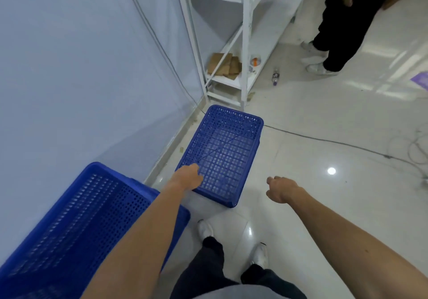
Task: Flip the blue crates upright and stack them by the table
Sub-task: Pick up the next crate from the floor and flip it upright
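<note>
A blue perforated crate [228, 150] lies on the shiny floor straight ahead, beside the wall, and looks open side up, with its grid base showing. My left hand [188, 178] is at its near left corner, fingers curled over the rim. My right hand [280, 189] hovers to the right of the crate's near end, loosely curled, holding nothing and not touching it. A second blue crate [81, 217] fills the lower left, close to me and against the wall. My left forearm crosses in front of it.
A white metal rack [245, 43] stands just beyond the crate, with cardboard [222, 64] and a tape roll [254, 62] on its low shelf. A bottle [275, 77] lies on the floor. Another person [335, 43] stands at the back right. Cables [324, 139] cross the floor.
</note>
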Available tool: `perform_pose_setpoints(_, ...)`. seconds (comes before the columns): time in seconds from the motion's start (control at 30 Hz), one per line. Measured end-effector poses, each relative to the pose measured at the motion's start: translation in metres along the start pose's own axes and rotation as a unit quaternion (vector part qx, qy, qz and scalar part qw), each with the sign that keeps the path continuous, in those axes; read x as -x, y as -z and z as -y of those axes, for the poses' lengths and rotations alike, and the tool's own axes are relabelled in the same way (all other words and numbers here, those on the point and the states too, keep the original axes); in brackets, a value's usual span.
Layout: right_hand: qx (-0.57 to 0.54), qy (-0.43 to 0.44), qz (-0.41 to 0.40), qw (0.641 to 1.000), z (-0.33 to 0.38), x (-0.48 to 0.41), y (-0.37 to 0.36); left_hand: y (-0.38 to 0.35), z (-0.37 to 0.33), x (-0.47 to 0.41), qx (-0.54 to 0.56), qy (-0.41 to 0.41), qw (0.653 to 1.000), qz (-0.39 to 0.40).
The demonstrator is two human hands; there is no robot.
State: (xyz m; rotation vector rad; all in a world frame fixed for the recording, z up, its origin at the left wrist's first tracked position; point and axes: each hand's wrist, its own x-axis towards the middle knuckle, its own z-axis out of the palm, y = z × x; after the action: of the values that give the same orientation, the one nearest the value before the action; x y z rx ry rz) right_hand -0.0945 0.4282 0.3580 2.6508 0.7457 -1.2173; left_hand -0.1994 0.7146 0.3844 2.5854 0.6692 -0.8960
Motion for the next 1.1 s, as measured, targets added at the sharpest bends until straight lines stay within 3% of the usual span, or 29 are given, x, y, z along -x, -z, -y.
perform_pose_setpoints(0.3,-0.167,-0.114,0.047,0.978,0.016,-0.106,-0.004,0.014,0.042,-0.162,-0.001,-0.061,0.996,0.068)
perform_pose_setpoints(0.53,-0.237,-0.16,0.045,0.957,0.035,-0.23,-0.031,-0.011,0.089,-0.305,0.02,-0.024,0.994,0.104)
perform_pose_setpoints(0.8,-0.276,-0.2,0.067,0.938,0.035,-0.352,-0.098,-0.089,0.136,-0.418,-0.012,0.028,0.997,0.07)
perform_pose_setpoints(1.1,-0.414,-0.259,-0.03,0.872,0.026,-0.449,-0.15,-0.155,0.162,-0.494,0.032,0.063,0.997,-0.01)
